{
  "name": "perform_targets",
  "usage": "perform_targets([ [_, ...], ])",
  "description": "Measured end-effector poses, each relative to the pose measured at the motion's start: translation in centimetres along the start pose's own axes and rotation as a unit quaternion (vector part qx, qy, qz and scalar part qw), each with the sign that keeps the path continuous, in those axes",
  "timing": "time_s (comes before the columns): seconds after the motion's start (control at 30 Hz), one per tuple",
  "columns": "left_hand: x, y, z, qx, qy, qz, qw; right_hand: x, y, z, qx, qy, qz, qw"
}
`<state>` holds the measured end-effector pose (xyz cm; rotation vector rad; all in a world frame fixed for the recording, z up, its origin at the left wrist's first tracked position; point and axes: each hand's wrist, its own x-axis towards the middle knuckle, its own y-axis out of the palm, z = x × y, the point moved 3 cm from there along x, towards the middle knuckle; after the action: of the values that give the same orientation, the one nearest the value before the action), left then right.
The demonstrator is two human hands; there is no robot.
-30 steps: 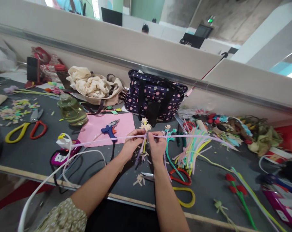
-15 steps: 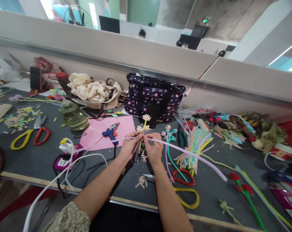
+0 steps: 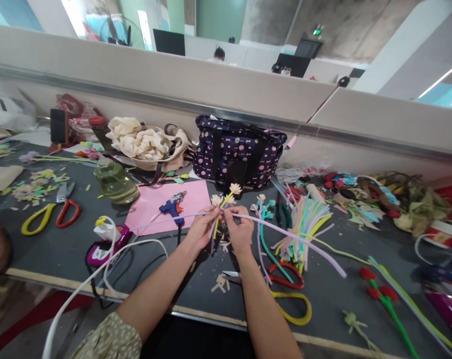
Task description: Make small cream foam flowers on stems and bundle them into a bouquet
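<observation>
Between my hands are cream pipe-cleaner flowers (image 3: 234,189) on yellow and purple stems. My left hand (image 3: 203,229) is closed, its fingertips pinching the stems just below the blooms. A long lilac pipe cleaner (image 3: 297,237) runs crosswise through both hands, its right end drooping over the table. My right hand (image 3: 239,228) pinches it close beside the stems. To the right of my right hand lie finished-looking stems with small flowers (image 3: 261,212) in purple and teal. Scissors with red and yellow handles (image 3: 291,301) lie partly under my right forearm.
A blue glue gun (image 3: 172,208) lies on pink paper (image 3: 198,199). A green bottle (image 3: 115,182), a patterned bag (image 3: 207,144) and a bundle of pipe cleaners (image 3: 308,224) stand or lie around. Other scissors (image 3: 67,199) are at left, red flowers (image 3: 385,293) at right. A white cable (image 3: 80,289) crosses the front edge.
The top cream flower has tipped to the right and lower, its yellow stem now slanting. Both hands keep their pinch at nearly the same spot. The view has shifted slightly.
</observation>
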<state>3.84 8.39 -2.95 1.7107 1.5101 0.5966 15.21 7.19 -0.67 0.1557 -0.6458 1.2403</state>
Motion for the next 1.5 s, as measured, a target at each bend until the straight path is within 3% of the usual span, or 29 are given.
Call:
perform_targets([
  [0.13, 0.0, -0.1, -0.1, 0.01, 0.003, -0.016, 1.0, -0.1, 0.2, 0.1, 0.005, 0.002, -0.004, 1.0],
  [0.37, 0.1, -0.6, -0.3, 0.015, 0.019, -0.024, 0.999, -0.5, 0.8, -1.0, 0.114, 0.109, 0.002, 0.987],
  [0.47, 0.1, -0.7, -0.3, 0.023, 0.015, -0.025, 0.999, 0.1, -0.2, -0.9, 0.075, 0.07, -0.04, 0.994],
  [0.6, 0.0, -0.7, 0.0, 0.032, -0.045, -0.012, 0.998, 1.1, -2.2, -0.8, 0.03, 0.001, -0.098, 0.995],
  [0.73, 0.0, -0.8, 0.3, 0.022, -0.067, -0.002, 0.998, 1.8, -3.5, -1.5, 0.096, 0.032, -0.115, 0.988],
  [0.83, 0.2, -1.0, 0.3, 0.012, -0.049, -0.007, 0.999, 2.0, -3.8, -1.8, 0.133, 0.04, -0.08, 0.987],
  [0.97, 0.5, -1.4, 0.0, -0.001, -0.027, -0.031, 0.999, 2.1, -3.2, -1.2, 0.095, -0.007, 0.048, 0.994],
  [1.03, 0.6, -1.5, -0.2, -0.012, -0.015, -0.05, 0.999, 2.0, -2.8, -0.7, 0.069, -0.035, 0.084, 0.993],
  [1.17, 0.6, -1.5, -0.6, 0.001, 0.017, -0.069, 0.998, 1.8, -2.3, -0.2, 0.054, -0.048, 0.102, 0.992],
  [1.37, 0.5, -1.5, -0.3, 0.049, 0.012, -0.061, 0.997, 2.0, -3.1, -1.4, -0.002, -0.042, 0.049, 0.998],
  [1.5, 0.5, -1.4, -0.4, 0.045, 0.013, -0.063, 0.997, 2.2, -3.4, -2.5, -0.019, -0.011, 0.084, 0.996],
])
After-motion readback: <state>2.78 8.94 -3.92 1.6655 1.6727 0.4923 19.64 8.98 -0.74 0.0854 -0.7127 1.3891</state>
